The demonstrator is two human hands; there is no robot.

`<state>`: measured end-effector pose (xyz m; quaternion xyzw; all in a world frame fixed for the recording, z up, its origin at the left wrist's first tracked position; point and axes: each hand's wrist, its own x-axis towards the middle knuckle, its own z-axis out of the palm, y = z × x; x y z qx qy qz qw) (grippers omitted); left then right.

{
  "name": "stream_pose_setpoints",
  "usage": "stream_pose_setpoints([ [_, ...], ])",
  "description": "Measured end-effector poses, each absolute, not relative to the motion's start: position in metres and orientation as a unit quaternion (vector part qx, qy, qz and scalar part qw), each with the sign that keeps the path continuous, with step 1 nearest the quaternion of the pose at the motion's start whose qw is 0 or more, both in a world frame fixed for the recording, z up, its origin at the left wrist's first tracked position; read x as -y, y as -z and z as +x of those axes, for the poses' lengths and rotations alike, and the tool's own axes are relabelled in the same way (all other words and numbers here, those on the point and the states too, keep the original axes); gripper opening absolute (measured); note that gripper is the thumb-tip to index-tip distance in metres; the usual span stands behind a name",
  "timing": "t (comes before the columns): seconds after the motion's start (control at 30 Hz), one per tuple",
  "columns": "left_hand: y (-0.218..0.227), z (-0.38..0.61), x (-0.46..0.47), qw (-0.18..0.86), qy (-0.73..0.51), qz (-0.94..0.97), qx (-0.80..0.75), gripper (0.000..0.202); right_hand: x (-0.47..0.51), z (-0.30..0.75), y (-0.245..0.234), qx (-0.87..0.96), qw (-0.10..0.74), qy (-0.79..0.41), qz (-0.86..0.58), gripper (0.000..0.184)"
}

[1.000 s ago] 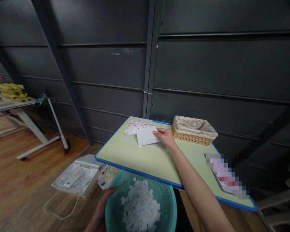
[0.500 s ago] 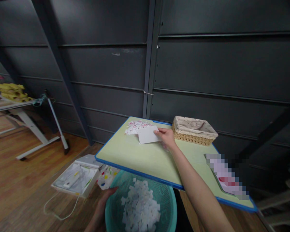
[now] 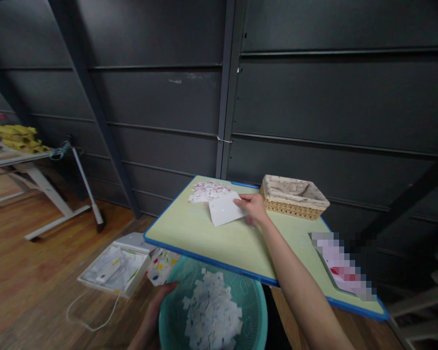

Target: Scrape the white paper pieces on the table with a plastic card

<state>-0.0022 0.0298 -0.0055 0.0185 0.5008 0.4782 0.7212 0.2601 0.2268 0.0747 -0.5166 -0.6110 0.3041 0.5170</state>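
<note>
A flat white card [image 3: 226, 208] is pinched in my right hand [image 3: 254, 208], low over the table top. Just behind the card lies a pile of small paper scraps [image 3: 206, 190], white with pink marks. My left hand [image 3: 157, 302] grips the left rim of a turquoise plastic basket [image 3: 253, 311], its thumb over the edge and its other fingers hidden. Many little white paper pieces [image 3: 213, 311] are heaped inside the basket, which stands below the table's near edge.
The pale yellow table [image 3: 190, 233] has a blue edge. On it are a lined wicker basket [image 3: 294, 204] at the back right and a flat, partly blurred item [image 3: 341, 262] at the right. An open white box [image 3: 111, 270] with a cord sits on the floor at left.
The card's left end has swung slightly toward me, and my right hand has shifted a little to the right. My left hand and the turquoise basket have stayed put.
</note>
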Motion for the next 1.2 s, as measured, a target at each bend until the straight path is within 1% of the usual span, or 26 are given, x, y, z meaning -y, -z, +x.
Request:
stream_pose_setpoints([
  [0.07,0.005,-0.002,-0.03,0.72,-0.475,0.015,-0.505,0.029,-0.226,0.26,-0.076,0.61,0.517,-0.312,-0.513,0.045],
  [0.17,0.005,-0.003,-0.03,0.702,-0.49,0.047,-0.515,0.026,-0.226,0.261,-0.076,0.583,0.546,-0.316,-0.511,0.046],
  [0.27,0.005,-0.003,-0.03,0.693,-0.496,0.067,-0.519,0.017,-0.229,0.262,-0.075,0.555,0.571,-0.305,-0.522,0.047],
  [0.33,0.006,-0.004,-0.029,0.701,-0.482,0.053,-0.523,0.012,-0.232,0.263,-0.073,0.552,0.563,-0.289,-0.543,0.045],
  [0.5,0.009,-0.004,-0.028,0.705,-0.479,0.051,-0.52,0.007,-0.236,0.263,-0.069,0.562,0.54,-0.274,-0.563,0.042],
  [0.83,0.0,-0.001,-0.028,0.706,-0.488,0.019,-0.512,0.028,-0.231,0.26,-0.072,0.558,0.546,-0.264,-0.566,0.044],
  [1.0,0.004,-0.002,-0.029,0.713,-0.487,0.031,-0.503,0.019,-0.232,0.26,-0.071,0.563,0.538,-0.263,-0.57,0.043],
  [1.07,0.005,-0.002,-0.029,0.715,-0.48,0.048,-0.506,0.02,-0.233,0.26,-0.069,0.562,0.538,-0.268,-0.568,0.043],
  [1.2,0.005,0.0,-0.028,0.686,-0.488,0.071,-0.536,0.036,-0.234,0.26,-0.068,0.561,0.536,-0.288,-0.561,0.047],
])
